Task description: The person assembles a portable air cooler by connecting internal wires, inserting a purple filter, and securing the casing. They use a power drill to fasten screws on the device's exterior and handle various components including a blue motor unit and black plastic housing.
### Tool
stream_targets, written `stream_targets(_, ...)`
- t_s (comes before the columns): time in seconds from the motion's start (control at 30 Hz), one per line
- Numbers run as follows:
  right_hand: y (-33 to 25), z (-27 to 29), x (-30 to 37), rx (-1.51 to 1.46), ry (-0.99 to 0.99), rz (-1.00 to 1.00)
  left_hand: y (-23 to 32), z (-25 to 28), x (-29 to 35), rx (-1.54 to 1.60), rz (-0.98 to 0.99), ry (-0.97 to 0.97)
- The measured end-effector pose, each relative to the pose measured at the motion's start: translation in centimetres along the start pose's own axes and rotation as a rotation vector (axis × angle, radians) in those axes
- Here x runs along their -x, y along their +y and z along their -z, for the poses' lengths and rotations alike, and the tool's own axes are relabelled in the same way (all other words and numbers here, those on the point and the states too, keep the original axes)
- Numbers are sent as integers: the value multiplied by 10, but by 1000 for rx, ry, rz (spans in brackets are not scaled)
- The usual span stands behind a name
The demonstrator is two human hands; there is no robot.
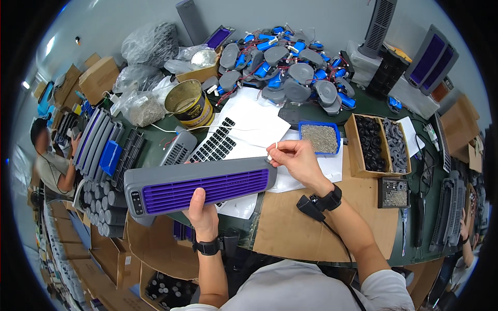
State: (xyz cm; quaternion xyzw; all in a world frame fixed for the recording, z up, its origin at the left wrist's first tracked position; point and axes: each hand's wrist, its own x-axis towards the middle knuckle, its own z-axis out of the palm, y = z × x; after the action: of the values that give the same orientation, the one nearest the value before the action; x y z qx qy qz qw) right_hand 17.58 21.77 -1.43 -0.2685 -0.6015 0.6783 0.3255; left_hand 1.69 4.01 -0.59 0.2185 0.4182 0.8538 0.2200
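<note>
A long grey fan-like unit with a purple slatted grille (202, 192) is held level in front of me. My left hand (201, 220) grips it from below, thumb on the front edge. At the unit's right end, my right hand (301, 161) pinches a small white piece (275, 146) between thumb and fingers, close to the end cap. A thin white cable runs over the paper toward these fingers; whether it joins the piece I cannot tell. Behind the unit lies a sheet of black stickers (215, 142) on white paper (254, 116).
Beyond the paper are a yellow bucket (193, 106) and a heap of grey bases with blue parts (301, 75). A blue tray of small screws (319, 139) and a divided box of black rings (369, 142) stand right. Cardboard (290, 228) covers the near table. Another person (52, 166) works far left.
</note>
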Motion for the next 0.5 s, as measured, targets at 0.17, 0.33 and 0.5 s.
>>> stream_targets(0.17, 8, 2, -5, 58, -12, -18, -2, -2, 0, -40, -52, 11)
stream_targets(0.33, 13, 4, -6, 247, -22, 95, -3, -5, 1, -65, -79, 11)
stream_targets(0.5, 16, 5, -4, 222, -18, 105, 1, -11, 3, -25, -91, 6)
